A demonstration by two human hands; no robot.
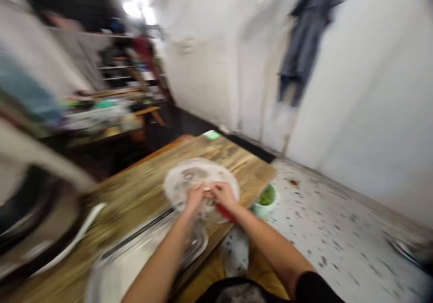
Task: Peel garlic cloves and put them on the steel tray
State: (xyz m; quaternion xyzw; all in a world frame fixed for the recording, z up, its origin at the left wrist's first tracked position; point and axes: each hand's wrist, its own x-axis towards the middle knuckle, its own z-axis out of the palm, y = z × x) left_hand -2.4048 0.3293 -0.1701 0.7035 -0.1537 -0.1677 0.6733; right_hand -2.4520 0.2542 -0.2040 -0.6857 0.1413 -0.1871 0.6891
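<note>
A wide, pale round dish [171, 181] sits on the wooden table. My left hand [196, 194] and my right hand [221, 192] meet over it, fingertips curled in toward each other. Something small and pale seems pinched between them, but blur hides what it is. Greyish and brownish matter shows in the dish. A red strip, like a handle [225, 212], lies at the near right rim beneath my right wrist. Close to my left forearm is a metal tray [133, 236] with a whitish content, partly covered by the arm. A clear container or lid [200, 240] overlaps its corner.
The wooden table [135, 192] also holds a large dark pot [37, 204] and a curved white object [86, 224] at left. A green-white card [212, 135] lies at its far corner. Chopped greens [266, 195] fill a pale green bowl on the speckled floor [304, 217].
</note>
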